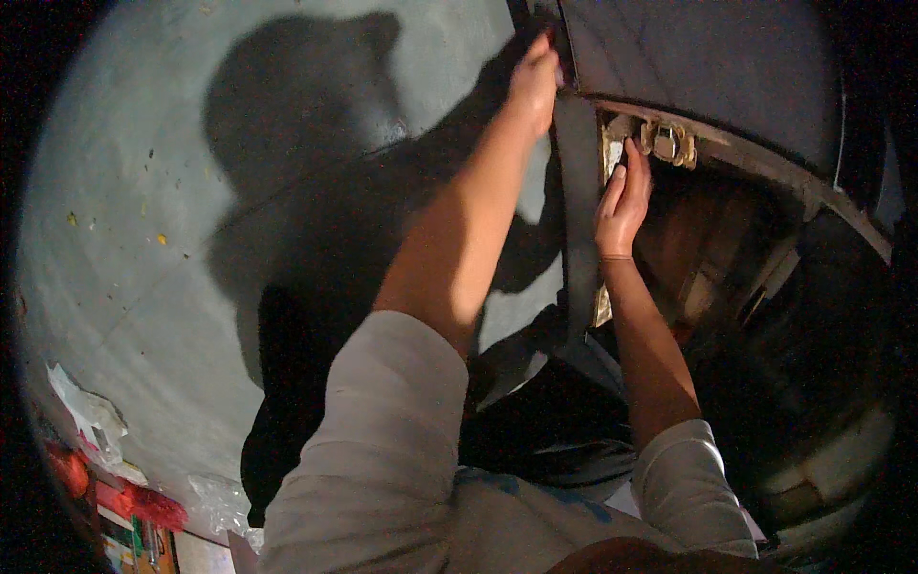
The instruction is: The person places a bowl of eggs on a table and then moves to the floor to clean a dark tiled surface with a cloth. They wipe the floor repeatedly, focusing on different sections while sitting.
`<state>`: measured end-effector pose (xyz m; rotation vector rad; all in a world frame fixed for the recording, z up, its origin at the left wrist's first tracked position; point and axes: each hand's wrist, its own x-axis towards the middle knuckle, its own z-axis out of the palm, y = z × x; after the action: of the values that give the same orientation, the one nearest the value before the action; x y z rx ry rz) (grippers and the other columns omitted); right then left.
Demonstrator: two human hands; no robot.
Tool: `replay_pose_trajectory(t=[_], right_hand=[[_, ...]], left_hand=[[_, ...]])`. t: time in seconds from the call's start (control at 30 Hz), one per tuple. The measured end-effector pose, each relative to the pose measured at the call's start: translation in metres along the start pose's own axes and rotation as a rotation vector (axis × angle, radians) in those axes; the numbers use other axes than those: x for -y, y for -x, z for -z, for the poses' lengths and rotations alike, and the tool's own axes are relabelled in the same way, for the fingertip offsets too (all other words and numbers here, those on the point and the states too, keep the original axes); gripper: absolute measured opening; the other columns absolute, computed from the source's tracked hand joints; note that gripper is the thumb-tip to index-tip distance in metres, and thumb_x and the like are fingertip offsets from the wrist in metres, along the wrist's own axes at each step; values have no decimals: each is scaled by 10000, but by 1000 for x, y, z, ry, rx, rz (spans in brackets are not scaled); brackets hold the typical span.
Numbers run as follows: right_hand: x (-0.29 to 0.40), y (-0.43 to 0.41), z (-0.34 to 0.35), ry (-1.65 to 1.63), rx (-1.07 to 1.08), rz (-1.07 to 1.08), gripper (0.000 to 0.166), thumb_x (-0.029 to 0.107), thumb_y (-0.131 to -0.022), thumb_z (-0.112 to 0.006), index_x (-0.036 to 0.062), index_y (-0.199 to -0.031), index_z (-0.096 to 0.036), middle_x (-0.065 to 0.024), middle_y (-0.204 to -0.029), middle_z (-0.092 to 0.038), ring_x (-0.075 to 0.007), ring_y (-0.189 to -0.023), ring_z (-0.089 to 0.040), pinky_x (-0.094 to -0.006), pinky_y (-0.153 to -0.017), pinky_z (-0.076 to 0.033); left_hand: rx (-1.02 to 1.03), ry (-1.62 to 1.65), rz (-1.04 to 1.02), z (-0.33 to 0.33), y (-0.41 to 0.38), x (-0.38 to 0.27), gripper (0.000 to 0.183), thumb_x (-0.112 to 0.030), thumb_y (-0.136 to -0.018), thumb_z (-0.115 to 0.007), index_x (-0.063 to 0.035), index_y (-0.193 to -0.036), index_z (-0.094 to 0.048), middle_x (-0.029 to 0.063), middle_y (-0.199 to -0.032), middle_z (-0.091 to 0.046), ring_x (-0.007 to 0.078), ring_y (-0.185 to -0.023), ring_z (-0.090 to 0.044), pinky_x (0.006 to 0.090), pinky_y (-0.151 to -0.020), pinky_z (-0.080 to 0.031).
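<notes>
My left hand (536, 82) reaches up to the outer edge of a dark panel. It is blurred and partly in shadow, so whether it holds anything cannot be told. Lower and to the right, my right hand (625, 201) lies along the inner side of a grey upright board (579, 208), its fingers stretched upward and holding nothing visible. Just right of those fingertips a metal fitting (667, 142), which looks like a hinge or catch, sits below the rim of the dark panel (688, 57). A pale, worn strip (604, 308) shows along the board's inner edge.
The dark, deep cavity (717, 237) right of my right hand holds blurred shapes. On the left, a grey-green floor (107, 273) carries my shadow and small scraps. Crumpled clear plastic (222, 499) and a red fluffy item (154, 506) lie at the lower left.
</notes>
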<state>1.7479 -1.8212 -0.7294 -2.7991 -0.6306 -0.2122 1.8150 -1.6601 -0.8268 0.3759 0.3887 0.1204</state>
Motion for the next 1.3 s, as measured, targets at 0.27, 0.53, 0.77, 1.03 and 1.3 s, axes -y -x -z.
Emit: replay_pose_trajectory(t=[0.27,0.53,0.77,1.03,1.3], right_hand=[[-11,0,0,39,-13,-39,342,130,-942,-394,19,-1253,-482,-178,-1210,-515,-323,-1124,-472,-372,-981,-339],[-7,-1,1,-4,31,-88,343,121,-938,-396,25,-1256,-482,-178,-1190,-524,-322,-1105,-480,-374,-973,-340],[-8,0,1,20,18,-93,353,115,-930,-385,25,-1259,-475,-179,-1207,-521,-333,-1122,-474,-380,-983,-335],[-8,0,0,5,21,-90,350,111,-928,-408,34,-1263,-475,-170,-1206,-517,-324,-1109,-479,-377,-976,-340],[-8,3,2,12,25,-88,346,96,-918,-417,31,-1251,-482,-184,-1168,-525,-337,-1099,-480,-379,-962,-348]], left_hand=[[-47,-41,105,-11,53,36,451,-180,-958,-386,-141,-1405,-336,7,-1225,-493,98,-931,-497,253,-779,-431],[207,97,-20,-5,-77,-61,567,-470,-964,-288,-23,-1256,-478,122,-1209,-540,269,-1036,-522,438,-887,-382],[-185,-38,182,-34,31,18,540,-467,-942,-350,-34,-1241,-470,62,-1292,-489,183,-1167,-443,327,-1027,-296],[-13,127,-102,-32,-54,-53,631,-499,-950,-283,-27,-1368,-271,95,-1426,-298,242,-1283,-312,378,-1083,-216],[64,107,25,-18,-73,-56,663,-504,-947,-305,-17,-1389,-220,86,-1454,-211,252,-1318,-235,374,-1083,-210]])
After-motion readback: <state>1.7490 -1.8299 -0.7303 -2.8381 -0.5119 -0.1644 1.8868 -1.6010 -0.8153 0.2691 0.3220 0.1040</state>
